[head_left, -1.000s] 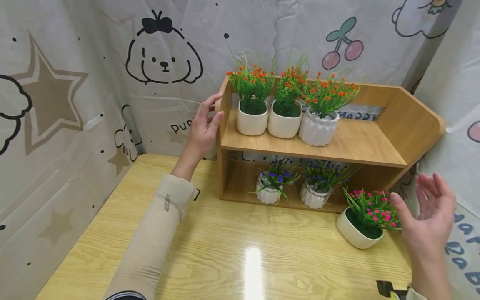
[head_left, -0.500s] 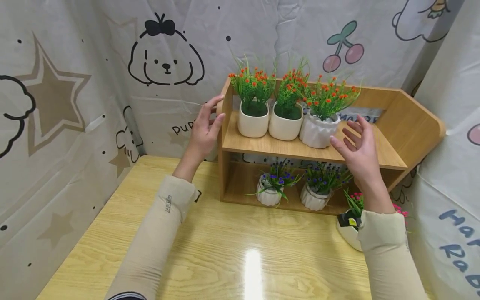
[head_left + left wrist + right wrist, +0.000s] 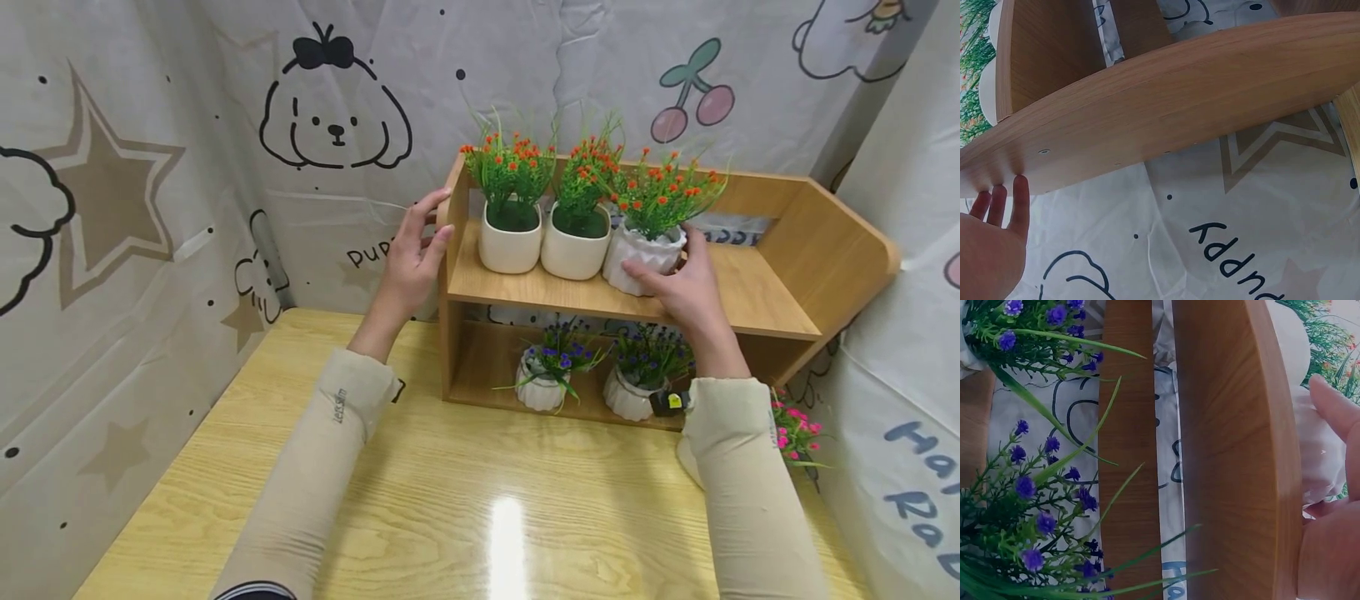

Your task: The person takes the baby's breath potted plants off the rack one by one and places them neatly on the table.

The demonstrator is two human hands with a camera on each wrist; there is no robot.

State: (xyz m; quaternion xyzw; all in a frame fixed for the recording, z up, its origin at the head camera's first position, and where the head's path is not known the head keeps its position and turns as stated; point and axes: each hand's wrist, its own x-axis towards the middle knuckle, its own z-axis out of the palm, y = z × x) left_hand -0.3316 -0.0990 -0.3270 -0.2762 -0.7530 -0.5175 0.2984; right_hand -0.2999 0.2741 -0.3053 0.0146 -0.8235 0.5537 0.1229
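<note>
A two-tier wooden shelf stands on the table. My right hand grips a white fluted flowerpot with orange flowers on the upper tier, thumb at its front and fingers round its right side. In the right wrist view, that pot shows beyond the shelf board, beside my thumb. My left hand rests against the shelf's left side panel. The left wrist view shows its nearly straight fingers with their tips on the panel's outer face.
Two smooth white pots with orange flowers stand left of the gripped one. Below are two fluted pots with purple flowers. My right sleeve partly hides a pot with pink flowers on the table. A printed curtain hangs behind.
My right hand has come from the right, above the pink flowers, leftward to the fluted orange-flowered pot and now grips it. My left hand has stayed on the side panel.
</note>
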